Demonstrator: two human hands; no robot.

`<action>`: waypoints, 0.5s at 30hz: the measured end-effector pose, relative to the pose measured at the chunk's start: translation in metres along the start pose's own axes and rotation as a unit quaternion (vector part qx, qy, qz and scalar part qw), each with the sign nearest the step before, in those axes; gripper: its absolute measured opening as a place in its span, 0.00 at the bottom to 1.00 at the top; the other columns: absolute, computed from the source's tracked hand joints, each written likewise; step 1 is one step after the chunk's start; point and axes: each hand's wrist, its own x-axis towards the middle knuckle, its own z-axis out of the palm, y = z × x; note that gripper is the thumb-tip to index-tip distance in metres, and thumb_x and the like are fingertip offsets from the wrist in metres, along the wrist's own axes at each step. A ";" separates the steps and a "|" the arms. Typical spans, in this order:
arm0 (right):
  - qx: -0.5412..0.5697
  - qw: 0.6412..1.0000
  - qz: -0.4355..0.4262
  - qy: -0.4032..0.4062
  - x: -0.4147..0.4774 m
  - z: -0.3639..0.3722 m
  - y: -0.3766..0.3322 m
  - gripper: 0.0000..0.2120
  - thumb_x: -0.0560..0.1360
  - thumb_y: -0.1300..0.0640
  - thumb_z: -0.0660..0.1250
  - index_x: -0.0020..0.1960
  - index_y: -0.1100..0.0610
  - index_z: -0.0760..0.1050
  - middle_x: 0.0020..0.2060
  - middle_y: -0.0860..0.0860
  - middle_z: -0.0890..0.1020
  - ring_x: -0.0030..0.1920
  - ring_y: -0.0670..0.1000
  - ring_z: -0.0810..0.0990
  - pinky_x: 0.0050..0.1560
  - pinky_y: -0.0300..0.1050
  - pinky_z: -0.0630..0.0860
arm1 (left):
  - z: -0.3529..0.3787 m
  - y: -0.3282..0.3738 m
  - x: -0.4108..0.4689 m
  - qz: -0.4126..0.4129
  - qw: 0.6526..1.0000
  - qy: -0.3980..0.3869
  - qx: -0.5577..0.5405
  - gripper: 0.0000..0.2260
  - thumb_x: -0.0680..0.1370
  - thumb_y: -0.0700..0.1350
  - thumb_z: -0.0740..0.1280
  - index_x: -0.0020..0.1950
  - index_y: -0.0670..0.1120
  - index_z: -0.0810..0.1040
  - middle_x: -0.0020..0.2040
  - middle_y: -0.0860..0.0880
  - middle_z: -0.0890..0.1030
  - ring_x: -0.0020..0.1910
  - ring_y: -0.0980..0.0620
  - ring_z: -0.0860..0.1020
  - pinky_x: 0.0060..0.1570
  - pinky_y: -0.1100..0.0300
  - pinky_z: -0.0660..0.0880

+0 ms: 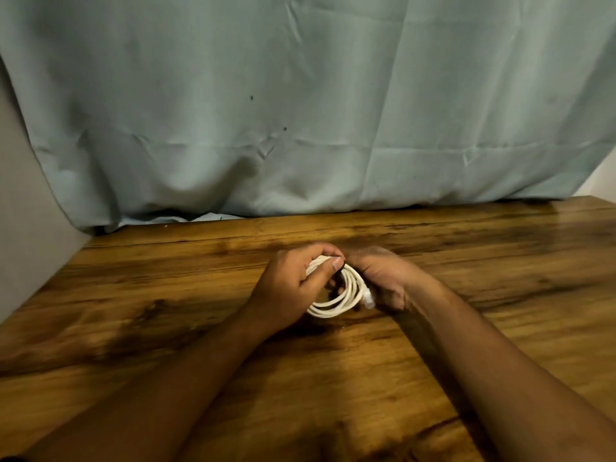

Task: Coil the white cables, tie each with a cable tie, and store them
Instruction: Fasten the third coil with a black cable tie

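The left hand point(293, 285) grips the coiled white cable point(336, 310) at the coil's far left arc, fingers curled over the bundled strands and the thumb pressed down on them from the near side. Just under the thumb tip sits a small dark piece point(339, 271) against the strands; blur keeps me from telling whether it is a cable tie. The right hand point(383, 278) meets the left at the top of the coil and curls round the coil's right side, back of the hand up, fingers tucked underneath and mostly hidden. A white connector point(369, 300) sticks out below that grip, beside the heel of the hand. The near arc of the coil hangs free between the two wrists, close over the wooden table point(500, 261). Beyond both grips a pale blue-green cloth point(300, 111) hangs down to the table's far edge.
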 end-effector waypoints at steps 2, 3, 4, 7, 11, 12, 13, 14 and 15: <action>-0.018 0.993 -0.104 0.051 0.004 0.006 0.003 0.14 0.79 0.51 0.72 0.44 0.62 0.80 0.31 0.61 0.79 0.28 0.57 0.76 0.30 0.46 0.74 | -0.004 -0.009 0.002 -0.037 0.999 0.031 -0.013 0.07 0.82 0.49 0.67 0.53 0.50 0.84 0.47 0.56 0.87 0.48 0.58 0.84 0.51 0.51 0.80; 0.006 0.990 -0.137 0.039 0.006 0.009 0.004 0.16 0.78 0.48 0.73 0.43 0.62 0.81 0.32 0.62 0.78 0.31 0.58 0.75 0.33 0.50 0.74 | -0.007 -0.014 0.003 -0.056 0.997 0.043 -0.024 0.08 0.81 0.50 0.66 0.52 0.50 0.84 0.46 0.55 0.87 0.47 0.57 0.84 0.51 0.50 0.80; 0.026 0.989 -0.147 0.010 0.007 0.010 0.004 0.17 0.77 0.47 0.74 0.43 0.63 0.82 0.33 0.61 0.79 0.33 0.58 0.76 0.36 0.51 0.74 | -0.008 -0.018 0.004 -0.072 0.996 0.050 -0.035 0.08 0.81 0.51 0.66 0.51 0.51 0.84 0.45 0.54 0.87 0.46 0.55 0.84 0.50 0.50 0.80; -0.011 0.991 -0.111 -0.071 0.002 0.015 0.003 0.21 0.74 0.52 0.77 0.55 0.69 0.81 0.40 0.58 0.83 0.39 0.52 0.81 0.39 0.45 0.76 | -0.009 -0.024 0.006 -0.112 0.989 0.060 -0.079 0.09 0.80 0.51 0.66 0.51 0.49 0.84 0.45 0.51 0.87 0.45 0.54 0.84 0.50 0.51 0.80; 0.000 0.994 -0.109 -0.014 0.006 0.025 0.009 0.16 0.67 0.63 0.77 0.54 0.62 0.79 0.40 0.57 0.85 0.40 0.54 0.83 0.37 0.45 0.77 | -0.007 -0.024 0.007 -0.149 0.979 0.071 -0.120 0.08 0.83 0.46 0.67 0.48 0.50 0.84 0.43 0.51 0.87 0.43 0.57 0.83 0.48 0.54 0.79; 0.007 0.994 -0.109 0.005 0.008 0.026 0.009 0.16 0.68 0.66 0.76 0.54 0.61 0.78 0.42 0.58 0.85 0.42 0.56 0.84 0.38 0.46 0.78 | -0.007 -0.024 0.008 -0.152 0.979 0.073 -0.113 0.08 0.83 0.46 0.66 0.47 0.51 0.84 0.42 0.51 0.86 0.42 0.58 0.82 0.47 0.55 0.79; 0.011 0.994 -0.111 0.006 0.009 0.026 0.010 0.16 0.68 0.67 0.76 0.54 0.62 0.79 0.43 0.60 0.85 0.43 0.58 0.84 0.40 0.47 0.78 | -0.007 -0.025 0.008 -0.153 0.980 0.072 -0.107 0.08 0.83 0.46 0.66 0.47 0.51 0.84 0.42 0.52 0.86 0.41 0.58 0.82 0.46 0.57 0.78; 0.011 0.993 -0.113 -0.007 0.011 0.024 0.011 0.16 0.67 0.68 0.75 0.55 0.64 0.80 0.44 0.62 0.85 0.45 0.60 0.84 0.44 0.49 0.78 | -0.007 -0.025 0.008 -0.153 0.980 0.068 -0.105 0.08 0.83 0.46 0.66 0.47 0.51 0.84 0.42 0.52 0.86 0.41 0.59 0.82 0.45 0.59 0.78; 0.007 0.993 -0.112 -0.023 0.010 0.023 0.011 0.15 0.67 0.69 0.74 0.54 0.66 0.81 0.45 0.63 0.85 0.46 0.61 0.83 0.46 0.50 0.77 | -0.006 -0.024 0.007 -0.152 0.980 0.065 -0.108 0.08 0.83 0.45 0.66 0.48 0.51 0.84 0.42 0.53 0.86 0.40 0.60 0.82 0.44 0.60 0.77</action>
